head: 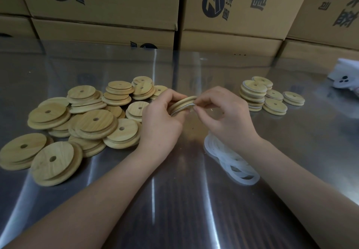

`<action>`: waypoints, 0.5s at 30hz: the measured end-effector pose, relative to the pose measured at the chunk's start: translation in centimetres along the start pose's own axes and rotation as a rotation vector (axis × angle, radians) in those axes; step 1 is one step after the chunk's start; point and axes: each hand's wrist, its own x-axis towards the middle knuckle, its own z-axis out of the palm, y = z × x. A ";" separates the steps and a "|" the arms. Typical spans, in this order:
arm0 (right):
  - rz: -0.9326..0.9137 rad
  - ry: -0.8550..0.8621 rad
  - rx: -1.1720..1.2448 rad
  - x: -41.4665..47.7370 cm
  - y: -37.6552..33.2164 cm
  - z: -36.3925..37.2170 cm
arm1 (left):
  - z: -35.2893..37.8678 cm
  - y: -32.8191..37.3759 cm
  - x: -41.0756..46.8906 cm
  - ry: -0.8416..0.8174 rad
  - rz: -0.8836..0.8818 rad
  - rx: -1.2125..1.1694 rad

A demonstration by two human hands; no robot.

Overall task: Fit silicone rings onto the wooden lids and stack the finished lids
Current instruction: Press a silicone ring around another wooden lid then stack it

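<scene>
Presently, my left hand (161, 118) gripped the wooden lid (184, 101), tilted, between both hands; right hand (223, 116) pinched the silicone ring (184, 109) against its rim. Finished stack (252, 93) lay near, right of that hand.

Dim, soft; glare streaks on steel table (174, 200); wide-angle edge bowing.

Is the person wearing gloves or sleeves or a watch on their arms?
No gloves. The left grip and the right grip are bare hands with no rings. The left forearm and right forearm are bare too, with no sleeve, watch or bracelet showing as far as the picture's edge.
</scene>
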 end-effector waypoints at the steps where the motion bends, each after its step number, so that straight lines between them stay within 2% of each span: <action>1: 0.004 0.002 -0.002 0.0 0.0 0.0 | 0.0 0.1 0.0 0.000 -0.008 -0.010; 10: 0.084 0.020 0.001 -0.1 0.1 0.2 | 0.0 -0.1 0.3 0.038 -0.151 -0.168; 15: 0.109 0.020 0.036 -0.1 -0.2 0.4 | 0.2 0.1 0.1 -0.015 -0.293 -0.301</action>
